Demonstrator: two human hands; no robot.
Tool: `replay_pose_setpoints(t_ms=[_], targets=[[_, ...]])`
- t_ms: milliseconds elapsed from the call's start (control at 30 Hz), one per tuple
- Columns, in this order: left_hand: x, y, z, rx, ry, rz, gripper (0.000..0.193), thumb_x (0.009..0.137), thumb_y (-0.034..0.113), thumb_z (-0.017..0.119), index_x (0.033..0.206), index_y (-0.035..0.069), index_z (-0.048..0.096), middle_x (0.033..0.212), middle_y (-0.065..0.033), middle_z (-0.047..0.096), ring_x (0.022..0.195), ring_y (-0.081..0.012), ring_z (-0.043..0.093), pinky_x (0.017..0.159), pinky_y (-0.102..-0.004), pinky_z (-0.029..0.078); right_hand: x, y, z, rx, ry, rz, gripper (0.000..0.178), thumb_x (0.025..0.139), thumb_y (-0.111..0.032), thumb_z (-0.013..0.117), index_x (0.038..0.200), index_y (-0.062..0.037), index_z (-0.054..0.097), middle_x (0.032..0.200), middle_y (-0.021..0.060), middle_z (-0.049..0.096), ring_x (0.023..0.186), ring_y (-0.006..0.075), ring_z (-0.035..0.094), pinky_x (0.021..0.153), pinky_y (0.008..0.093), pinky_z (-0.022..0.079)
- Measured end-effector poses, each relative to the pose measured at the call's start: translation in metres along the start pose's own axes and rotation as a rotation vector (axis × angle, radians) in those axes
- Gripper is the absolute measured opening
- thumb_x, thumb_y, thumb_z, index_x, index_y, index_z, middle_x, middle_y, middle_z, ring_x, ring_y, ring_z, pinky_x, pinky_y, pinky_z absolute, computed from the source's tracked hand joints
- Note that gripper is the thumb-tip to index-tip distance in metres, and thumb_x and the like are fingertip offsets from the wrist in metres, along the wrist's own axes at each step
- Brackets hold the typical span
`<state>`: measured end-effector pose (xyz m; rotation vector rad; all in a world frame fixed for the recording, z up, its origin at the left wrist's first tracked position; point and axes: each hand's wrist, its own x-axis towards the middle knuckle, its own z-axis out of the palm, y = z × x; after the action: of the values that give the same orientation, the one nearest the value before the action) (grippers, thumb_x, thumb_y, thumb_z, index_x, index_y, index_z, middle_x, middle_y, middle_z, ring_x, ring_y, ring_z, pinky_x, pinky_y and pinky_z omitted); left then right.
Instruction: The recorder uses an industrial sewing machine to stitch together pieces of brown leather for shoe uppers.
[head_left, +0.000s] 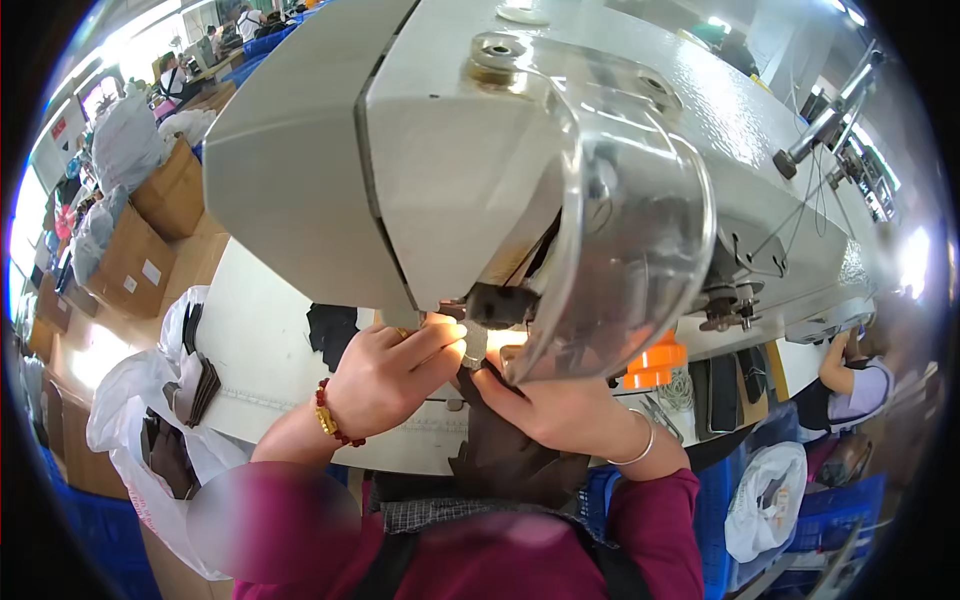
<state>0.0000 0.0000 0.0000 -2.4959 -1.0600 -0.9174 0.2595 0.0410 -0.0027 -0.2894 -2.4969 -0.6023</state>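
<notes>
Under the head of a large white sewing machine [300, 170], my two hands meet beside the lit needle area. My left hand [385, 375] is closed, fingertips pinched next to a small greyish metal-looking part [476, 345]; what they grip is hidden. Close by, my right hand [565, 412] holds a dark brown sheet of material [515, 450], its thumb side pressed on the upper end and other fingers hidden behind the clear guard [640, 220]. The brown material hangs from the work area toward my lap.
Black pieces [332, 333] lie left on the white table [250, 310]. An orange part [655, 362], thread snips [663, 418] and dark strips [722, 390] sit at right. A white bag [130, 420] hangs left; blue crates [825, 520] stand right. Another person [850, 390] works at far right.
</notes>
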Motion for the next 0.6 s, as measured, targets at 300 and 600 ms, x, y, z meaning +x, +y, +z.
replay_pose_setpoints(t_ms=[300,600], targets=[[0.008,-0.006,0.004,-0.037,0.061,-0.015,0.024,0.076,0.005,0.077,0.099,0.012,0.075,0.090,-0.0035,0.073,0.075,-0.0219,0.070,0.067,-0.0360,0.055,0.011,-0.009,-0.011,0.297,0.089,0.282,0.040,0.082,-0.016,0.068,0.121,-0.0085,0.069,0.110,0.0081,0.068,0.087,0.0195,0.067,0.060,0.0305,0.055],[0.016,0.005,-0.002,-0.025,0.058,-0.073,0.024,0.077,-0.003,0.074,0.099,0.006,0.075,0.101,-0.0076,0.073,0.090,-0.0277,0.072,0.076,-0.0372,0.058,0.009,0.012,-0.026,0.317,-0.003,0.135,0.025,0.083,-0.016,0.066,0.105,-0.0046,0.070,0.110,0.0067,0.064,0.100,0.0234,0.064,0.077,0.0335,0.058]])
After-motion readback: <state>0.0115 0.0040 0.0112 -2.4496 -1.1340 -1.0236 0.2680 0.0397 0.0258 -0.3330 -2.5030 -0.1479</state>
